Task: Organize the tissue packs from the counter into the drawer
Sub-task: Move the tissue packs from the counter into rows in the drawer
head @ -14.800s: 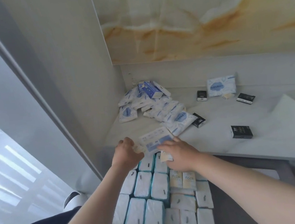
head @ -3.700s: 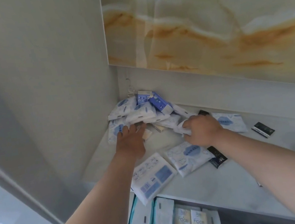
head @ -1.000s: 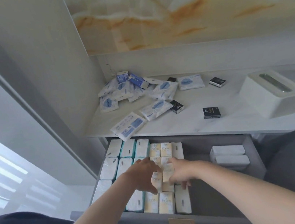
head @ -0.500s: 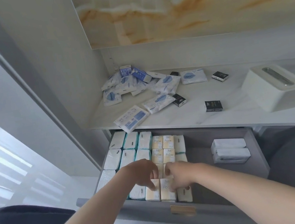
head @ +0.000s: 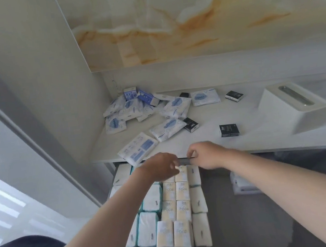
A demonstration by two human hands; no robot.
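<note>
The grey drawer (head: 244, 216) stands open below the white counter (head: 213, 147). Rows of white-and-teal packs (head: 148, 232) and yellow "Face" packs (head: 183, 233) fill its left half. Blue-and-white tissue packs (head: 135, 110) are heaped in the counter's back left corner. A flat blue-printed pack (head: 138, 150) overhangs the counter's front edge. My left hand (head: 159, 165) and my right hand (head: 208, 154) hover side by side over the drawer's back row, just below the counter edge. Their fingers are loosely curled and I see nothing in them.
Three small black packs (head: 229, 129) (head: 190, 124) (head: 234, 95) lie on the counter. A white tissue box (head: 293, 105) stands at the right. White packs (head: 244, 185) sit in the drawer's right part, with bare grey floor between. A wall closes the left side.
Both hands have risen from the yellow packs in the front rows to the drawer's back edge. The yellow packs stay in the drawer.
</note>
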